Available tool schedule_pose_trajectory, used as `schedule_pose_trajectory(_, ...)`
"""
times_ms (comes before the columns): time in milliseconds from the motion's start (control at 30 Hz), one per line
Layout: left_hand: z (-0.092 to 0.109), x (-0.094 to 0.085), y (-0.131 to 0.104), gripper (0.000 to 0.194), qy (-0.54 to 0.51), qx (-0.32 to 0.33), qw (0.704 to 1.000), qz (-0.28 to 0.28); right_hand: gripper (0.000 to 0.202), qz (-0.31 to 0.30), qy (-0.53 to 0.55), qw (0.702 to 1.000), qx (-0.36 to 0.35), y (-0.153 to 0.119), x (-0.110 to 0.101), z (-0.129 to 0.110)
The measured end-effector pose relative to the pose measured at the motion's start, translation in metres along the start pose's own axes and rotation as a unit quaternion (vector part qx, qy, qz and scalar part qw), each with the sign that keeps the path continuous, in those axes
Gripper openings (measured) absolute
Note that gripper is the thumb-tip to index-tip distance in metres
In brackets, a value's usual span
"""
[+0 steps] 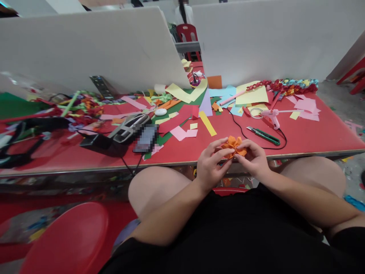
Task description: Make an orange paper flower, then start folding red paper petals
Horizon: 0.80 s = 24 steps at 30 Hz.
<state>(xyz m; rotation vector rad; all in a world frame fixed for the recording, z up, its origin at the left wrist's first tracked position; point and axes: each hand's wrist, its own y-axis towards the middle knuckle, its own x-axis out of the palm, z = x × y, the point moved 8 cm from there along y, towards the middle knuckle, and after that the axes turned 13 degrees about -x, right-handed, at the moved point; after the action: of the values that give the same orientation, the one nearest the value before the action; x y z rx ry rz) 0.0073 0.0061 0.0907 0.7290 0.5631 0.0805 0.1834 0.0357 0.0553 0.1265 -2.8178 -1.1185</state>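
At the left end of the red-topped bench (182, 151) lies a green sheet (17, 106), with a red stool (68, 236) below, in front of the bench. Next comes a tangled heap of coloured paper strips (88, 104), then a black-and-grey device (129, 128) of unclear kind and a phone (146, 137) just beside it, its screen blurred. A small white oval object (160, 112) lies behind the phone. Pink paper scraps (179, 133), a yellow strip (208, 123) and a lavender paper triangle (205, 104) follow.

Near the front edge, the left hand (210, 165) pinches the left side of an orange paper flower (234, 145) between thumb and fingers. The flower is held up between both hands, petals spread; the right hand (256, 161) grips its right side with curled fingers and thumb.

Beyond the right hand lie a tape ring (256, 112), a green utility knife (264, 136) with its blade pointing left, and a pink glue gun (272, 117), its black cable looping around the knife. Farther right rest pink paper sheets (308, 107), with a multicoloured paper chain (288, 86) behind them.
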Motion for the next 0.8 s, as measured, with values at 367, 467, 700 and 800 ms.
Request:
schedule_pose_trajectory(367,-0.006,-0.004,-0.001,0.034,-0.013,-0.016,0.999,0.04,0.045,0.001,0.082,0.992,0.092,-0.003,0.003,0.022)
schedule_pose_trajectory(467,-0.007,-0.005,0.0,0.032,-0.017,-0.02,0.999,0.039,0.042,-0.001,0.096,0.991,0.089,-0.004,0.003,0.022)
schedule_pose_trajectory(700,-0.005,-0.005,0.001,0.032,-0.005,-0.001,1.0,0.026,0.043,0.0,0.082,0.992,0.092,-0.003,0.0,0.022)
schedule_pose_trajectory(800,-0.005,-0.005,0.003,0.033,-0.001,0.011,1.0,0.01,0.042,-0.004,0.078,0.992,0.096,-0.003,-0.001,0.022)
